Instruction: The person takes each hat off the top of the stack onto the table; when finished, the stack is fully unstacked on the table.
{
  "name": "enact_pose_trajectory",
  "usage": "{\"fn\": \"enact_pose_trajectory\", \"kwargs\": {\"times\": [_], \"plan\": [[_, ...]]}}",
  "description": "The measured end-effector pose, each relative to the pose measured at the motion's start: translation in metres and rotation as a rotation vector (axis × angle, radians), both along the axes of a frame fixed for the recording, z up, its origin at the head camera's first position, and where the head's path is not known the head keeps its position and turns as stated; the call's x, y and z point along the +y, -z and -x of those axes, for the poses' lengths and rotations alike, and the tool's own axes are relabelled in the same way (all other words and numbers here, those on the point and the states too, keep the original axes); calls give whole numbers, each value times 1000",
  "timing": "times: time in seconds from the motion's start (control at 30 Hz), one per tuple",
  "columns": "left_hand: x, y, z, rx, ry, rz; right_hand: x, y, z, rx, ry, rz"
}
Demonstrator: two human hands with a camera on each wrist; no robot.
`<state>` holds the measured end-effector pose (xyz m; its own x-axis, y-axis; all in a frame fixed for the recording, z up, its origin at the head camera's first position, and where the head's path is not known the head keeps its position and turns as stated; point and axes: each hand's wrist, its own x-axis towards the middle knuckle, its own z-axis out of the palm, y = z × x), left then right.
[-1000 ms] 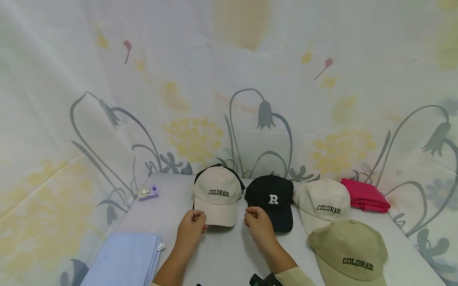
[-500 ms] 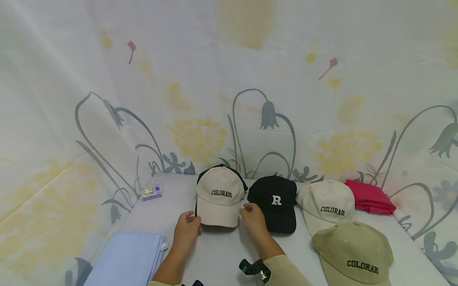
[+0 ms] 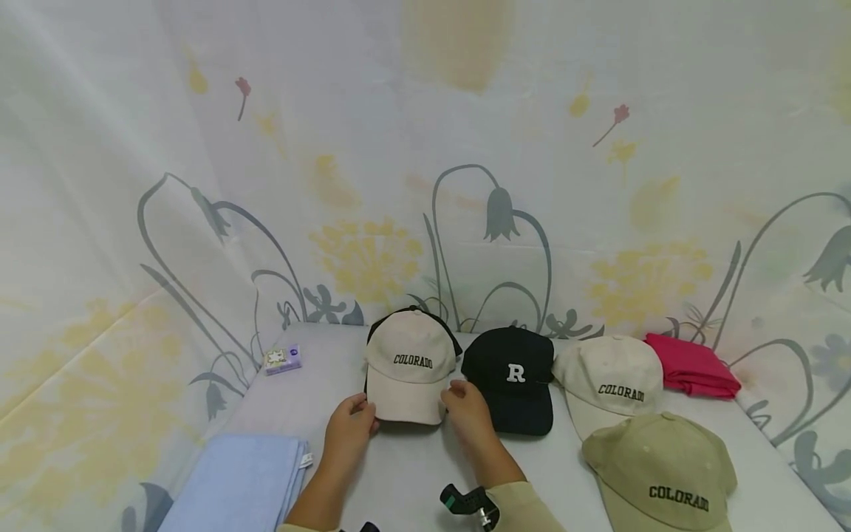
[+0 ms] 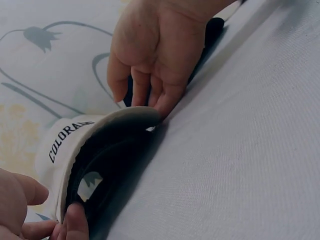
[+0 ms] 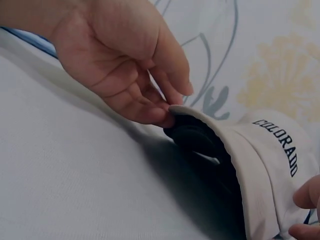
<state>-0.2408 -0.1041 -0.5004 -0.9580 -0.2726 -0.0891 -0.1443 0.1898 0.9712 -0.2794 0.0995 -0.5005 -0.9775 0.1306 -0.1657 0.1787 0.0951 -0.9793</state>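
Observation:
A cream baseball cap (image 3: 407,369) lettered COLORADO sits over a black one, whose dark edge shows behind it. My left hand (image 3: 349,432) holds the left edge of its brim. In the left wrist view, fingertips (image 4: 76,220) reach under the brim while the thumb stays outside. My right hand (image 3: 470,421) holds the opposite edge of the brim with its fingertips. The brim stands raised above the surface, its dark underside showing in both wrist views. Right beside that hand lies a black baseball cap (image 3: 512,403) with a white R.
A second cream COLORADO cap (image 3: 612,369) and an olive COLORADO cap (image 3: 658,451) stand to the right, by a folded red cloth (image 3: 691,366). A small purple packet (image 3: 282,360) lies far left, a folded light blue towel (image 3: 233,476) front left. A patterned curtain (image 3: 425,148) hangs behind.
My right hand has moved left from beside the black R cap to the cream cap's brim. My left hand stays at the brim's left edge. The caps stand as before.

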Motion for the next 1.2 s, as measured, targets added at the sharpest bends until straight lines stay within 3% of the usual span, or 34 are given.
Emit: {"fn": "enact_pose_trajectory", "kwargs": {"times": [0.23, 0.63, 1.0, 1.2], "plan": [[-2, 4, 1, 22, -5, -10, 0, 4, 0, 27, -2, 121], [-2, 6, -6, -35, 0, -57, 0, 7, -1, 39, -6, 81], [3, 3, -20, -36, 7, -58, 6, 12, -11, 77, 14, 46], [3, -1, -27, -30, -12, 34, 7, 11, -18, 97, 13, 53]]}}
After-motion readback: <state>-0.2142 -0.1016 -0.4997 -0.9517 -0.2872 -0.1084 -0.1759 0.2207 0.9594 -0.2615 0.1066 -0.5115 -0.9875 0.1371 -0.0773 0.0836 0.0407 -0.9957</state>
